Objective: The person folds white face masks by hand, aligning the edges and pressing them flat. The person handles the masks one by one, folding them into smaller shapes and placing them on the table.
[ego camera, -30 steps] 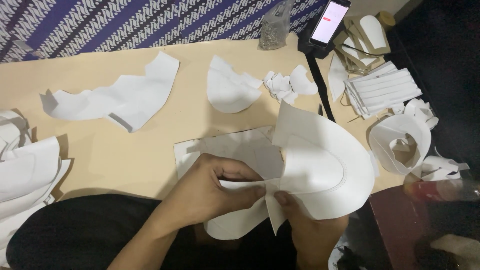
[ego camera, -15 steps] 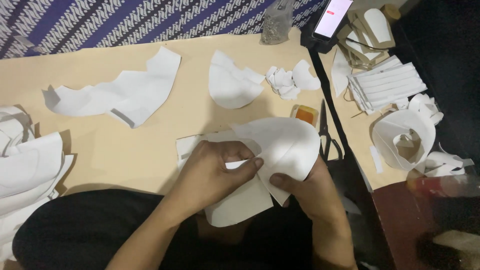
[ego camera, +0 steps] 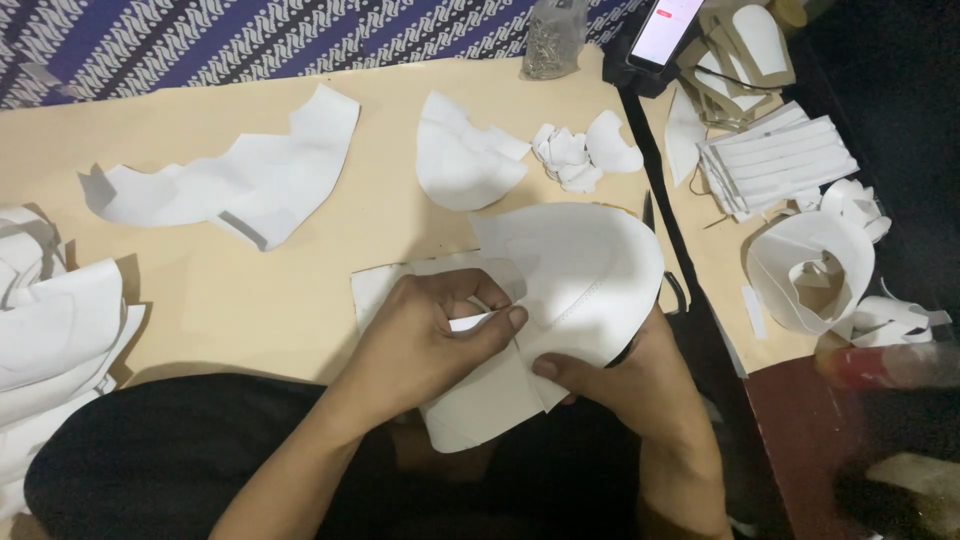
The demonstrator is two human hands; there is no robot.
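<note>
A large curved white fabric piece (ego camera: 590, 270) lies at the table's near edge, on top of a flat white sheet (ego camera: 480, 400). My left hand (ego camera: 430, 340) presses on the piece's left side, fingers curled and thumb pinching a fold. My right hand (ego camera: 625, 375) grips the piece from below, thumb on top near the seam. Both hands meet at the middle of the piece.
The tan table (ego camera: 280, 300) carries more white cut pieces: a long one (ego camera: 240, 185) at back left, a rounded one (ego camera: 460, 155), small scraps (ego camera: 585, 155), and a stack (ego camera: 50, 330) at far left. A phone (ego camera: 668, 30), folded strips (ego camera: 775, 160) and a curled band (ego camera: 810, 265) sit right.
The curved piece has been pulled in and laid flatter on the sheet. My right hand slid from beneath it to grip its lower edge. My left hand stays pinching.
</note>
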